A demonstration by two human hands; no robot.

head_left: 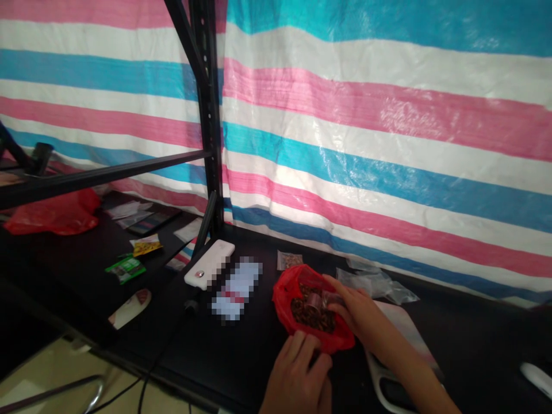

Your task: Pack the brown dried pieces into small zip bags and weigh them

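A red plastic bag (285,310) stands on the black table with its mouth spread, and small brown pieces (302,313) fill its bottom. Inside the mouth is a small clear cup (314,303), tilted over the pieces. My right hand (351,307) reaches in from the right with its fingers closed on the cup. At the near rim, the curled fingers of my left hand (299,368) grip the red plastic. Beneath my right forearm lies a scale (382,382), partly covered by it. Behind the red bag is a small clear packet (288,260) with brown pieces in it.
Flat clear bags (375,284) lie behind my right hand. Left of the red bag are a blurred-out item (237,290) and a white power bank (210,264). A black metal post (210,115) rises at the table's back. A white mouse (537,378) sits far right.
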